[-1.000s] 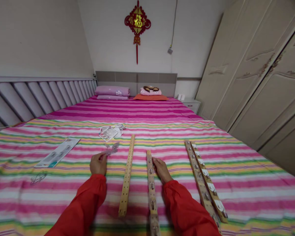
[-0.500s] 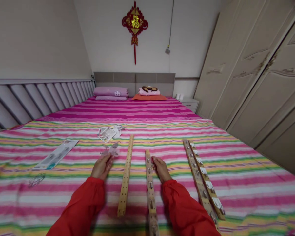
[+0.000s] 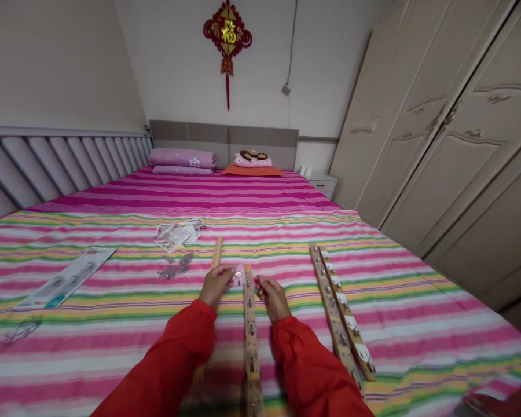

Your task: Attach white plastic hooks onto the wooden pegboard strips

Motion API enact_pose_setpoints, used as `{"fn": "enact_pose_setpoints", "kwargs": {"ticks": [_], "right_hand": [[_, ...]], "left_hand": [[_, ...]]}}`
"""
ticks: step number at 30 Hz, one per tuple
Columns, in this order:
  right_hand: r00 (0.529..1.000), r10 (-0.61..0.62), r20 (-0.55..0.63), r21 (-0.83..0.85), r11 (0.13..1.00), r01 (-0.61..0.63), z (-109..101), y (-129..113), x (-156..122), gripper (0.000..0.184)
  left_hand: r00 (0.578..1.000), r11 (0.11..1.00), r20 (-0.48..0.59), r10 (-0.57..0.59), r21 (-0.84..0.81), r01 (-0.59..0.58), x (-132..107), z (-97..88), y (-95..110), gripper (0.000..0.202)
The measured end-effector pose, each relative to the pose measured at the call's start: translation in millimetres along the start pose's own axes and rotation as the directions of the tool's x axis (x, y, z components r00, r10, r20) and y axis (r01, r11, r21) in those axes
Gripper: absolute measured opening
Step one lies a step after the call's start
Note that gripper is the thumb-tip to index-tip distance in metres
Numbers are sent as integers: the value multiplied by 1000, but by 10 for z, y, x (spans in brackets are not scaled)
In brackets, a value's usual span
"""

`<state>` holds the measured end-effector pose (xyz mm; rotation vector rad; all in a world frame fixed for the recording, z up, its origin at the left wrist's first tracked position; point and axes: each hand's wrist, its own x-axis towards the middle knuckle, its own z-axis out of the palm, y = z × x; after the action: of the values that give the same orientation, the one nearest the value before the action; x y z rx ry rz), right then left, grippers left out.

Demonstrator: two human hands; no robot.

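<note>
The left hand (image 3: 217,286) pinches a clear hook (image 3: 238,277) by its edge, just left of the middle strip (image 3: 249,313) on the bed (image 3: 104,341). The right hand (image 3: 274,296), just right of that strip, is bunched; whether it grips anything cannot be told.

we note that the left hand (image 3: 217,285) has moved away from the cluster of clear hooks (image 3: 173,267), leaving that group uncovered on the bedspread. we now hold a single clear adhesive hook (image 3: 238,276) in its fingers, just beside the far end of the hook-fitted wooden strip (image 3: 250,343). our left sleeve (image 3: 169,353) now crosses the perforated wooden strip (image 3: 217,252), hiding its middle section.
</note>
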<state>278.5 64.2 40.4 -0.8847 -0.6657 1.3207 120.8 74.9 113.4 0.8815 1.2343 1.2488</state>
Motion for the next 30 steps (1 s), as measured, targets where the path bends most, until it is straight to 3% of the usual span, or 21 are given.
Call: {"fn": "enact_pose_setpoints", "kwargs": {"ticks": [9, 17, 24, 30], "right_hand": [[998, 19, 66, 28, 999, -20, -13, -40, -33, 26], [1000, 17, 26, 55, 998, -18, 9, -38, 17, 22], [998, -63, -5, 1, 998, 63, 107, -66, 197, 21], [997, -63, -36, -100, 993, 59, 221, -137, 337, 23]], "left_hand": [[992, 994, 107, 67, 73, -75, 31, 373, -206, 40], [981, 986, 162, 105, 109, -123, 167, 341, -218, 40], [984, 984, 133, 122, 111, -137, 360, 345, -217, 35], [986, 987, 96, 138, 69, -145, 527, 339, -180, 29]]}}
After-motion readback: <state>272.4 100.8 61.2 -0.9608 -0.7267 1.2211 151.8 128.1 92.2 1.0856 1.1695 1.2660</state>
